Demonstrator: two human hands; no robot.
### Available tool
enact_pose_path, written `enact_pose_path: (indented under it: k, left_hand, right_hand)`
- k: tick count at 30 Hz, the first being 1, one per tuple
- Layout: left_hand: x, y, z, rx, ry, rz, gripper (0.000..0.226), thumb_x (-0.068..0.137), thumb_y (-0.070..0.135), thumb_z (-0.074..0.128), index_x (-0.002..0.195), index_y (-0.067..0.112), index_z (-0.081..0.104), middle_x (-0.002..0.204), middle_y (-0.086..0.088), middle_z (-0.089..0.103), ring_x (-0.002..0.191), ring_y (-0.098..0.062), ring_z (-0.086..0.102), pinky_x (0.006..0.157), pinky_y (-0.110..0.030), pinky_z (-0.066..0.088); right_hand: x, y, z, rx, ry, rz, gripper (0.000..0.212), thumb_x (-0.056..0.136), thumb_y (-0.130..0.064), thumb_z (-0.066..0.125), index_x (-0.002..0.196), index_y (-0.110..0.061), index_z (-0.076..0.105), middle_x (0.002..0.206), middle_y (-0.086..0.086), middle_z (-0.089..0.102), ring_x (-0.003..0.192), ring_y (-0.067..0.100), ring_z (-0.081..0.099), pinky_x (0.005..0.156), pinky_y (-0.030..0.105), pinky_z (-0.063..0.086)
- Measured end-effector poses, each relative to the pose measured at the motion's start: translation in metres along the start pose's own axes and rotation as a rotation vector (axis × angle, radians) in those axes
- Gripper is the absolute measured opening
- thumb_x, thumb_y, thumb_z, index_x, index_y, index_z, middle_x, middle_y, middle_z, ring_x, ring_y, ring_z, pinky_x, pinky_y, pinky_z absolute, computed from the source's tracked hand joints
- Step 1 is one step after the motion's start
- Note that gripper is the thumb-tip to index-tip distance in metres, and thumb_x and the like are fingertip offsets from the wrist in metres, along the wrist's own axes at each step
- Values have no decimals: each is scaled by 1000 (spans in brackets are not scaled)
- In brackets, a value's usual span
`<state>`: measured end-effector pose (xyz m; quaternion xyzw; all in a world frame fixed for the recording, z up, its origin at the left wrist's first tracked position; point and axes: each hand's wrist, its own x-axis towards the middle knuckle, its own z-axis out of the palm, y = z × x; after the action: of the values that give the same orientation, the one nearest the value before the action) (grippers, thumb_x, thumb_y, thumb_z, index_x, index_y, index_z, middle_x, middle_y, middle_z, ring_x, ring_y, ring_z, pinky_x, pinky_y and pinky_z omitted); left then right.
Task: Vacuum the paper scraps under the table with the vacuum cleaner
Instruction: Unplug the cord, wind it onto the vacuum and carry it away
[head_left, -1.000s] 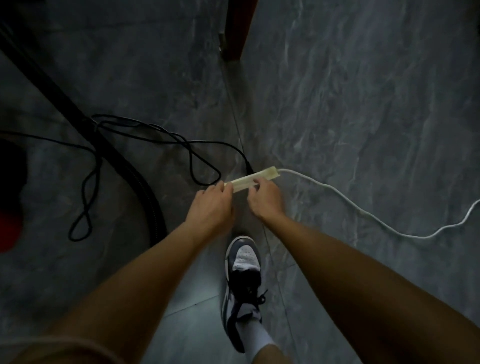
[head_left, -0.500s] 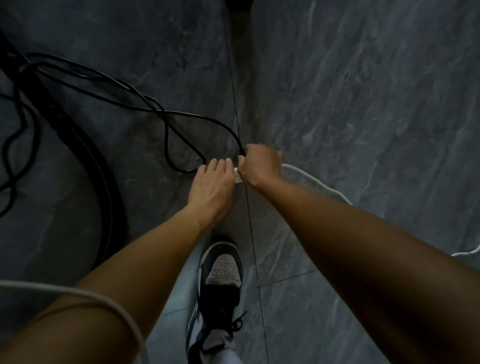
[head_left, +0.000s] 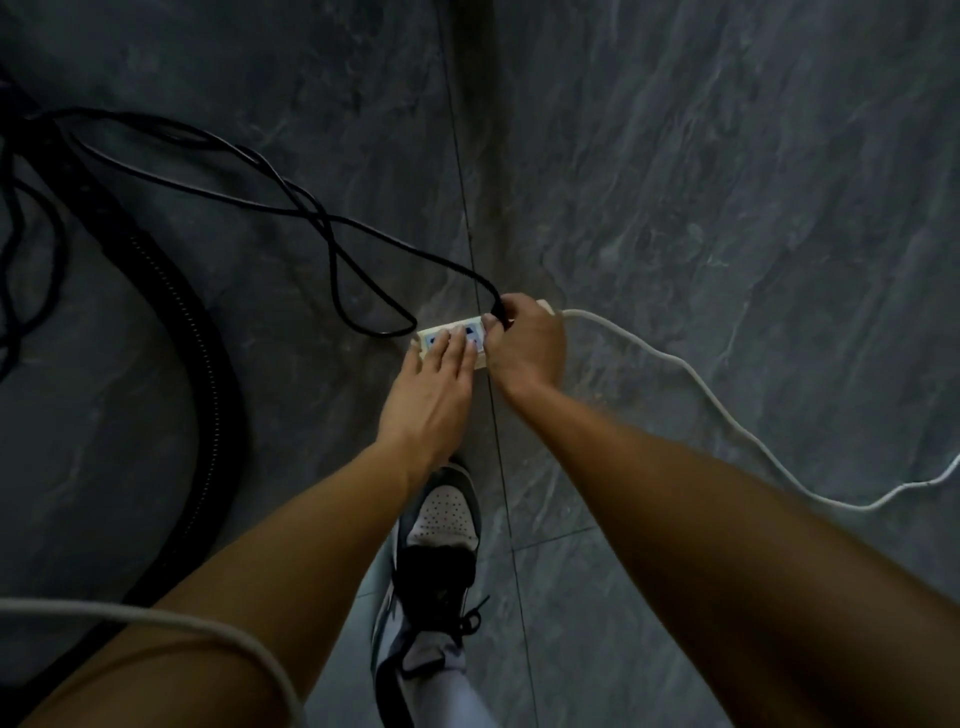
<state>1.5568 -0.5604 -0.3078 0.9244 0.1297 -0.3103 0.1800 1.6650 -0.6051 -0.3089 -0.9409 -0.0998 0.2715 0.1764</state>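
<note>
On power strip, left hand flat, right hand pinching plug

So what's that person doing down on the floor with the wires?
A person is bending over a white power strip on the grey floor. Their left grip presses flat on it while the right grip pinches the black plug at a socket. The black cord loops away beside the vacuum hose. No paper scraps show.

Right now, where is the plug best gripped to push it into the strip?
Pinch the plug body from above, as the right hand does: the strip lies flat with sockets up, and the cord leaves leftward. The left hand steadies the strip.
</note>
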Motion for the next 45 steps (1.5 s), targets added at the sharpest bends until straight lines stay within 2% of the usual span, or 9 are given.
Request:
enact_pose_path:
  k: [12,20,24,28,32,34,38,41,45]
  left_hand:
    - [2,18,10,-88,-179,-42,90,87,24,50,149,3,-13,157,-15,-20,147,-28,-14,119,-38,-2]
    - [4,16,1,-33,-208,-27,94,87,37,51,150,4,-10,158,-14,-16,148,-27,-8,121,-39,5]
    - [0,18,-19,-150,-257,-64,87,85,39,54,150,7,7,159,-14,9,146,-31,12,119,-49,13]
    - [-53,1,-42,-696,-6,-348,53,86,24,48,136,15,37,130,-16,56,114,-36,56,96,-44,47]
    - [-123,-30,-85,-842,216,-603,63,91,17,49,149,10,25,125,-24,60,112,-37,59,93,-37,46]
    - [-151,-47,-122,-873,350,-593,67,93,16,48,151,15,16,112,-22,64,97,-35,63,82,-35,48]
    - [-195,-63,-212,-870,596,-447,72,94,17,51,152,19,9,140,-9,48,105,-18,55,84,-24,39]
    - [-233,-76,-269,-919,653,-370,50,95,14,49,143,15,36,133,-1,52,118,-15,52,90,-20,36]
    - [-311,-97,-323,-840,610,-284,25,97,13,45,113,3,61,110,-19,66,103,-34,61,80,-28,40]
  right_hand:
    - [-8,13,3,-25,32,53,19,87,-20,65,103,-12,71,102,6,72,94,17,67,76,18,44]
    - [-11,7,-23,-127,12,-172,26,86,-20,63,109,-10,70,107,10,71,99,25,65,84,31,47]
    - [-23,-11,-45,47,29,-141,22,90,-30,61,91,-11,71,86,7,69,77,18,62,65,28,44]
    - [-71,-58,-69,182,90,-276,19,92,-27,59,91,-10,66,82,-1,52,72,12,49,61,18,32]
    - [-124,-107,-92,307,178,-324,20,92,-27,55,95,-11,67,84,-2,49,71,12,51,64,21,40]
    - [-149,-135,-107,339,203,-356,27,93,-32,50,97,-11,67,85,-3,46,70,14,52,61,26,46]
    - [-203,-185,-141,296,214,-479,28,93,-33,49,101,-12,66,88,4,50,71,18,53,59,40,52]
    - [-243,-219,-173,275,205,-506,27,94,-35,48,102,-15,64,90,4,50,72,18,53,61,42,52]
    - [-296,-273,-232,265,328,-565,24,94,-28,50,96,-10,66,86,8,51,67,11,47,59,29,47]
